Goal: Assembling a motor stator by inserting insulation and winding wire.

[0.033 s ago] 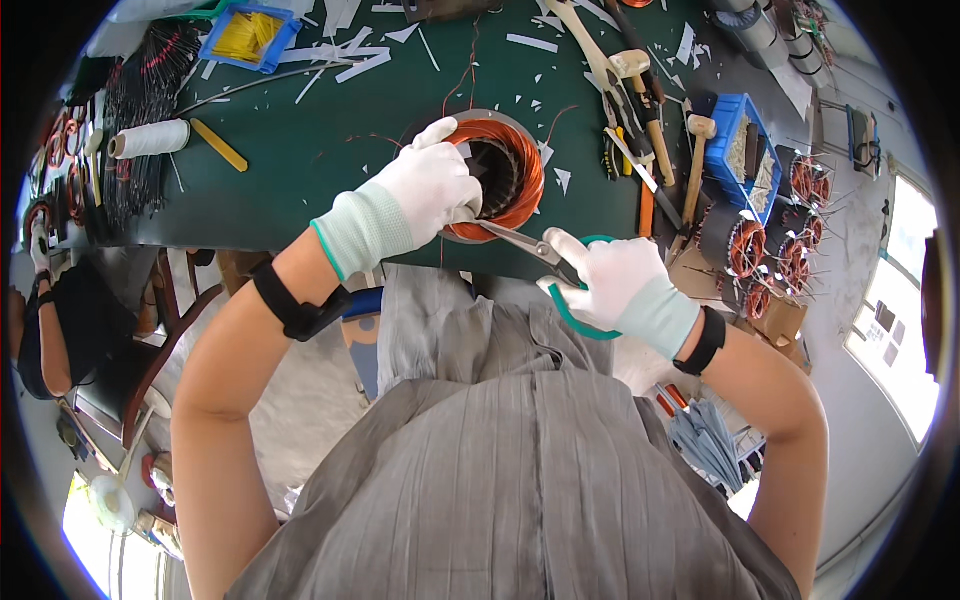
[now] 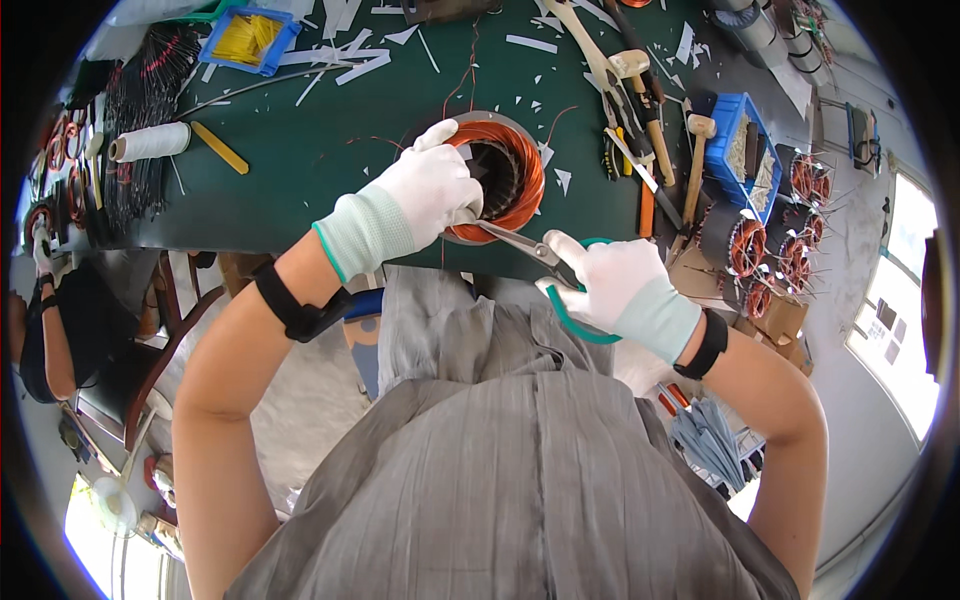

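Observation:
A motor stator with a thick ring of copper winding stands on the green table, its dark slotted bore facing up. White-gloved, my left hand lies over the stator's left rim, fingers curled in at the winding; whatever they pinch is hidden. My right hand, gloved too, holds scissors with green handles by their loops. The blades point left across the winding's near edge, their tips close to my left fingertips. Thin copper leads run out from the stator's far side.
Right of the stator lie mallets, pliers and other hand tools, then a blue bin and several wound stators. Leftward are a white thread spool, a yellow strip and a blue tray. Another person works at far left.

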`<state>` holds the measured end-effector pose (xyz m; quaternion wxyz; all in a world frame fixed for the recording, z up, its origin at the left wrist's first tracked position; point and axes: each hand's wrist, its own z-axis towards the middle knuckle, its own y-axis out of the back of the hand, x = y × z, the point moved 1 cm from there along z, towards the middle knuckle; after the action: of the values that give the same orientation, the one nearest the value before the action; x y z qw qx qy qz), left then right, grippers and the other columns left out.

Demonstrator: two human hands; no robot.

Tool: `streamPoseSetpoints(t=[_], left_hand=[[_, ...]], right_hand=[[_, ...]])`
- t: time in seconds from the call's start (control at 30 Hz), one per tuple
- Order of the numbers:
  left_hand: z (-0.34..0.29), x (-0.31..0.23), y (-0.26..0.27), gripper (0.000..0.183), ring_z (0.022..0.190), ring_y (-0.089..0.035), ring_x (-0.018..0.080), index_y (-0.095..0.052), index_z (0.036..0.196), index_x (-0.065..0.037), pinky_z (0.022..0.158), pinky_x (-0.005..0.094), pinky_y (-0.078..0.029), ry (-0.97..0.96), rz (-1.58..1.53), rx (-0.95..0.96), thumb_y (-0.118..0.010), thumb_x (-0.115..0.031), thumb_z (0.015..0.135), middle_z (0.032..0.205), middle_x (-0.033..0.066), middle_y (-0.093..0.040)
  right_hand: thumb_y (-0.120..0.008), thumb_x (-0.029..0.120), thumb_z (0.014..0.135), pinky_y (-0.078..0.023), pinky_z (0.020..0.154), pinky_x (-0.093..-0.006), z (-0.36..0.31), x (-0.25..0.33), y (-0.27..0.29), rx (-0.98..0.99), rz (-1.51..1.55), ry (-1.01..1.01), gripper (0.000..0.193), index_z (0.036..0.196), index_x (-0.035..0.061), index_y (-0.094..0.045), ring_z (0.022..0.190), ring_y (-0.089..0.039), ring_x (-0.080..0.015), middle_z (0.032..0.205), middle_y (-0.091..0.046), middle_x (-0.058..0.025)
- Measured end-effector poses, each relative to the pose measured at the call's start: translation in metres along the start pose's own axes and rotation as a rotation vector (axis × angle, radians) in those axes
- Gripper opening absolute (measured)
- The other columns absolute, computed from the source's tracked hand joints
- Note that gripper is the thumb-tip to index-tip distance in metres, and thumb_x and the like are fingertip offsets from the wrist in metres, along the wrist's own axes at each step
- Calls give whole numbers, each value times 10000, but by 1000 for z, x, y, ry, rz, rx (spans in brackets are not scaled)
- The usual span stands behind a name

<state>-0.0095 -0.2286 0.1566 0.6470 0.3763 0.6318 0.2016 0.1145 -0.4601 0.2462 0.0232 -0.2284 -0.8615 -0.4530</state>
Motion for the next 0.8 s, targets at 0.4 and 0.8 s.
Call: streamPoseSetpoints(t=[0.4,0.8], left_hand=[[0,2,-3,40,968,-648,276,-743,852,-130,1245,513,-245,24,-11,48,-714,-104,854,792,53,-675],[-4,-6,2,129,1031,-653,290,-768,971,-113,1251,543,-239,86,-20,44,-730,-95,849,897,81,-698]], right_hand=[[-571,511,982,-584,663,-406,18,16,35,202,152,-77,468,982,57,-686,695,-731,-298,707,-702,-121],[-619,455,964,-563,625,-434,27,13,21,81,240,18,391,999,72,-689,682,-723,-315,725,-699,-133]])
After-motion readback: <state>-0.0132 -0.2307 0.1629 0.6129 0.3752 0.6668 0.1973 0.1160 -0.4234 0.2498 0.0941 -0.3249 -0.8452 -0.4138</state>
